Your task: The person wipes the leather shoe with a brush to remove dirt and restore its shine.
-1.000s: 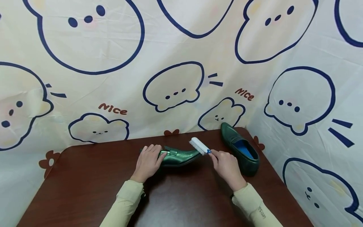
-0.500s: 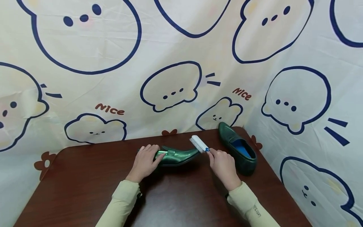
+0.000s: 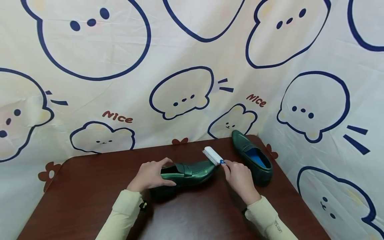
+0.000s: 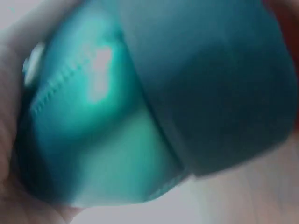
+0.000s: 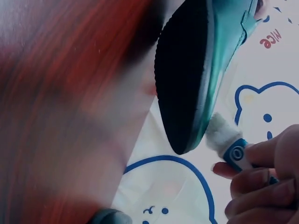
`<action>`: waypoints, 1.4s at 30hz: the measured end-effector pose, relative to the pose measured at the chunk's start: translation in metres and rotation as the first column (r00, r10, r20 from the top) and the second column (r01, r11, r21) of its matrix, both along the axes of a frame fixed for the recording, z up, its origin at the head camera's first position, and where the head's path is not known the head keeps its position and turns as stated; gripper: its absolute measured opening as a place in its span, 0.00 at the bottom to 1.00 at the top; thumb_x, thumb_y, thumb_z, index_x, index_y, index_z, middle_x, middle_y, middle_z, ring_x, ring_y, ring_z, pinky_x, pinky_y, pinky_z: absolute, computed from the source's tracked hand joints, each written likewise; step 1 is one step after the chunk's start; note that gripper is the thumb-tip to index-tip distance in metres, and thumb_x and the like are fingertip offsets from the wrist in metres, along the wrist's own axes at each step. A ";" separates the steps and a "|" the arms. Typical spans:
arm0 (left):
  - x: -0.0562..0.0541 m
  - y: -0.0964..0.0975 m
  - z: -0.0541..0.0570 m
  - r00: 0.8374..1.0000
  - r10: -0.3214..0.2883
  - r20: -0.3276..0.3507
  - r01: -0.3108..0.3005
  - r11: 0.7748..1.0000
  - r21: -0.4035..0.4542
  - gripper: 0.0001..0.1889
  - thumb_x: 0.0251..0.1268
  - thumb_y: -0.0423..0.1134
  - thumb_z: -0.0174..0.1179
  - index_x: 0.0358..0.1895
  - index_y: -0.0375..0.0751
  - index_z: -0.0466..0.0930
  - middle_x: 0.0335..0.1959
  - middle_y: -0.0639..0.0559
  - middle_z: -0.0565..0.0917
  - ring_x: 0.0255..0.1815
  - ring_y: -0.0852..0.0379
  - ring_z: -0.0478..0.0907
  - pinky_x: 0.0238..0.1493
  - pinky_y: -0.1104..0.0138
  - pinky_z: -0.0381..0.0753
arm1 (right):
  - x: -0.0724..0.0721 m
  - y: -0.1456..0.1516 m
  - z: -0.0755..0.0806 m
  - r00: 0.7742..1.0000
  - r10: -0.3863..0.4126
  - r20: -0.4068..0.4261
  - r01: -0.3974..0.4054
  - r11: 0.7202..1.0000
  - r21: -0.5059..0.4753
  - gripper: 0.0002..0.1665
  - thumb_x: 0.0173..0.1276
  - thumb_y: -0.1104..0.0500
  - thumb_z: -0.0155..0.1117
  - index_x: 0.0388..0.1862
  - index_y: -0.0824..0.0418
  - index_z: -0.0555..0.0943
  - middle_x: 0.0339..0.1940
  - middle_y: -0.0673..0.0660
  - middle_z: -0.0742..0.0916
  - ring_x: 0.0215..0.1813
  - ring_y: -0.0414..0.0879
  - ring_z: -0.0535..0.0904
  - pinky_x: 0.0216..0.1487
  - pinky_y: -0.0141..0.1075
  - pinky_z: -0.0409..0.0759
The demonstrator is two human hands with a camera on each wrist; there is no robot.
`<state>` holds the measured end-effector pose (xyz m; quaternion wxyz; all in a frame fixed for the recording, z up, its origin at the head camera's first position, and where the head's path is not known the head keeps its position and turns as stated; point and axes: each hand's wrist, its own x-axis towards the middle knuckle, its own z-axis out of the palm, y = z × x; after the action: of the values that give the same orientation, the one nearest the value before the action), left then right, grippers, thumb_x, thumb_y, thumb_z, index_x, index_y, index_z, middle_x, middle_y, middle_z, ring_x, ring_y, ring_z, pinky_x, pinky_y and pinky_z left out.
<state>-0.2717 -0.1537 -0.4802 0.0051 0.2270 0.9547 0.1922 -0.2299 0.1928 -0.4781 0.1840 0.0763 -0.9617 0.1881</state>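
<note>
My left hand point(image 3: 151, 175) grips a green loafer point(image 3: 195, 173) around its heel end, thumb on the near side and fingers across the far side. The toe of the loafer points right. Up close, the left wrist view shows the blurred green heel point(image 4: 107, 121) of the shoe against the palm. My right hand point(image 3: 240, 178) holds a white and blue brush point(image 3: 213, 155) by its handle. Its white bristles point(image 5: 220, 132) touch or nearly touch the loafer's toe. In the right wrist view the dark sole point(image 5: 182, 79) faces the camera, raised off the table.
A second green loafer point(image 3: 253, 160) with a blue insole stands at the right back of the brown table point(image 3: 99, 186), just beyond my right hand. A cartoon-printed cloth point(image 3: 180, 50) hangs behind the table and along its right side.
The loafer has turned in my left hand, so its opening now shows. My left hand has shifted from over the top to around the heel. The brush stays at the toe.
</note>
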 end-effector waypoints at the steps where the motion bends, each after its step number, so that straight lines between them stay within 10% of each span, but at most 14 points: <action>1: 0.002 0.001 -0.001 1.000 0.003 -0.029 -0.003 1.000 -0.013 0.41 0.45 0.71 0.76 0.63 0.58 0.79 0.29 0.60 0.87 0.36 0.58 0.82 0.41 0.56 0.80 | 0.001 -0.002 -0.001 1.000 0.013 -0.002 -0.013 1.000 -0.009 0.14 0.74 0.55 0.69 0.51 0.62 0.88 0.40 0.60 0.92 0.29 0.49 0.84 0.32 0.47 0.86; 12: 0.002 0.013 -0.021 0.930 0.077 -0.359 -0.125 0.986 -0.113 0.38 0.47 0.66 0.77 0.61 0.51 0.83 0.48 0.49 0.91 0.45 0.50 0.85 0.33 0.55 0.84 | 0.008 -0.041 -0.022 0.975 0.196 0.101 -0.186 0.978 -0.095 0.10 0.78 0.59 0.63 0.52 0.61 0.85 0.34 0.51 0.88 0.27 0.37 0.74 0.29 0.32 0.74; 26: -0.003 0.014 -0.023 0.938 0.107 -0.329 -0.164 0.975 -0.150 0.43 0.45 0.71 0.75 0.64 0.50 0.81 0.57 0.46 0.87 0.57 0.44 0.84 0.43 0.50 0.87 | -0.007 -0.032 -0.036 0.965 0.195 0.174 -0.164 0.970 -0.178 0.18 0.72 0.57 0.70 0.59 0.55 0.88 0.33 0.50 0.91 0.20 0.36 0.68 0.23 0.30 0.68; 33: -0.002 0.011 -0.024 0.932 0.112 -0.344 -0.162 0.980 -0.119 0.42 0.43 0.69 0.77 0.62 0.51 0.83 0.56 0.48 0.88 0.55 0.45 0.84 0.41 0.50 0.87 | -0.019 -0.016 -0.034 0.992 0.036 0.119 -0.029 0.998 -0.057 0.18 0.70 0.55 0.73 0.57 0.55 0.89 0.45 0.55 0.92 0.35 0.46 0.86 0.36 0.44 0.86; 42: -0.003 0.012 -0.026 0.940 0.106 -0.323 -0.149 0.983 -0.109 0.42 0.45 0.69 0.76 0.64 0.51 0.82 0.58 0.48 0.88 0.55 0.46 0.84 0.43 0.50 0.87 | -0.023 -0.007 -0.031 0.997 -0.070 0.019 0.070 0.998 0.010 0.19 0.69 0.58 0.73 0.56 0.64 0.88 0.40 0.62 0.92 0.28 0.51 0.84 0.27 0.45 0.83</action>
<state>-0.2747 -0.1421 -0.5060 -0.1454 0.1916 0.9665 0.0898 -0.2528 0.1857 -0.5091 0.1808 0.0417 -0.9664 0.1779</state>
